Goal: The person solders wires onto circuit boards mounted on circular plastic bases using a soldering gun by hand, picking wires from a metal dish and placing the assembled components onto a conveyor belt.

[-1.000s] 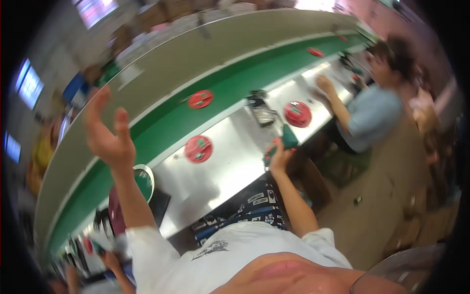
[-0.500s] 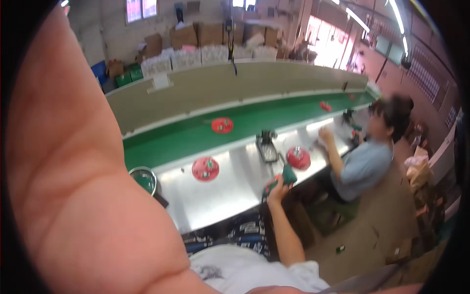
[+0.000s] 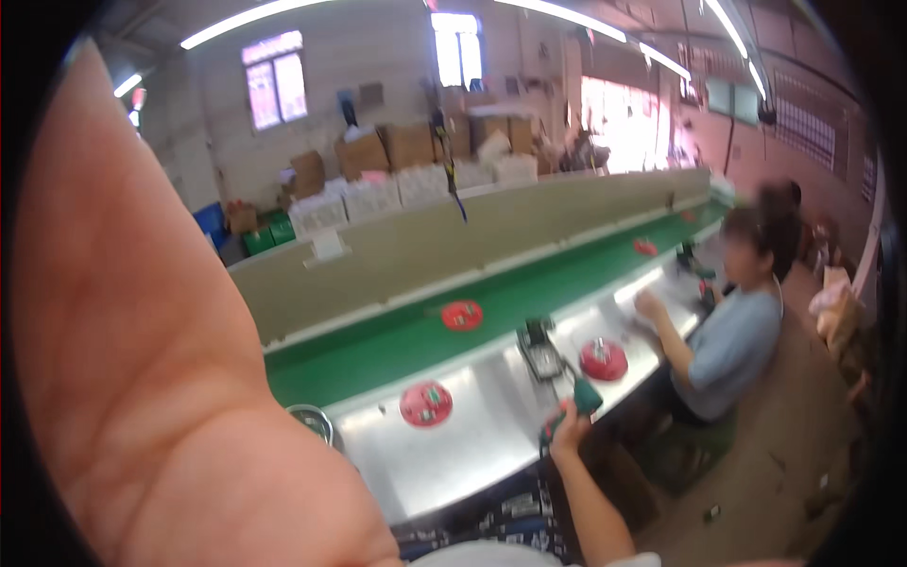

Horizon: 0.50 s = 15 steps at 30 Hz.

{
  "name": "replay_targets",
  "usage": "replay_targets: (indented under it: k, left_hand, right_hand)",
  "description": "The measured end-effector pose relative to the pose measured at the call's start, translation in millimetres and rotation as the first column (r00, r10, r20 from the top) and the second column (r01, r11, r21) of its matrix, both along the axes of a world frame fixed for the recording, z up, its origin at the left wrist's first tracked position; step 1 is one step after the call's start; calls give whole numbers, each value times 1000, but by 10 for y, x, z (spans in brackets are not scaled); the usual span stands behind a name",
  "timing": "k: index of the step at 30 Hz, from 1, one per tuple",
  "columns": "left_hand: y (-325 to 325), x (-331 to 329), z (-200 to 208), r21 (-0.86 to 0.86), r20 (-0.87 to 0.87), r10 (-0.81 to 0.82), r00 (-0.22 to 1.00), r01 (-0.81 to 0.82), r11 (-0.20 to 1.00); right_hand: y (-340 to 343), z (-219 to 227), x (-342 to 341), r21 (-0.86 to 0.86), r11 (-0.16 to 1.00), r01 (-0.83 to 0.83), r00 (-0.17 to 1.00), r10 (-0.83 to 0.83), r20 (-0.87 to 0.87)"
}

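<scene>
My left hand (image 3: 198, 378) is very close to the head camera and fills the left side with palm and wrist; its fingers do not show. Lower right of centre, my right hand (image 3: 567, 432) is wrapped round a green-and-black cordless drill (image 3: 586, 397), held over the near edge of the metal worktable (image 3: 397, 472). To the left of the drill lies a round red part (image 3: 426, 403) with small pieces on it. A second round red part (image 3: 604, 359) sits just beyond the drill, to the right. A black tray-like device (image 3: 540, 354) stands behind the drill.
A green conveyor belt (image 3: 350, 364) runs behind the worktable, carrying a red part (image 3: 462, 315) and others farther off. A metal bowl (image 3: 312, 422) is partly hidden by my left hand. At the right, a co-worker (image 3: 732, 350) in light blue sits at the table. Cartons (image 3: 411, 149) stand behind the partition.
The view has tilted upward, so the table, belt and parts sit lower in the picture and more windows and lights show. My right hand keeps hold of the drill.
</scene>
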<state>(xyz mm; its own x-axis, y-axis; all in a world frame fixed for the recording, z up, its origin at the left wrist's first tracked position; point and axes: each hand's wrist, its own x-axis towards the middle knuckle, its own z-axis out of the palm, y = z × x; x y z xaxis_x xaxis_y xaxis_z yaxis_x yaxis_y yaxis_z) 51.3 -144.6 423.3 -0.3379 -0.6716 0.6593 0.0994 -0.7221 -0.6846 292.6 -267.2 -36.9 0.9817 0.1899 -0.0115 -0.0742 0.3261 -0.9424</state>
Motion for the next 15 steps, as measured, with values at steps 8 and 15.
replay_targets:
  k: [8,15]
  left_hand:
    - [442,-593,796,111,289,79,954,-116,987]
    - [665,-879,534,92,138,213,967,-227,970]
  right_hand:
    - [419,-479,203,193,981,-22,1000,25,-13]
    - [316,183,77,223,975,-18,999,29,-46]
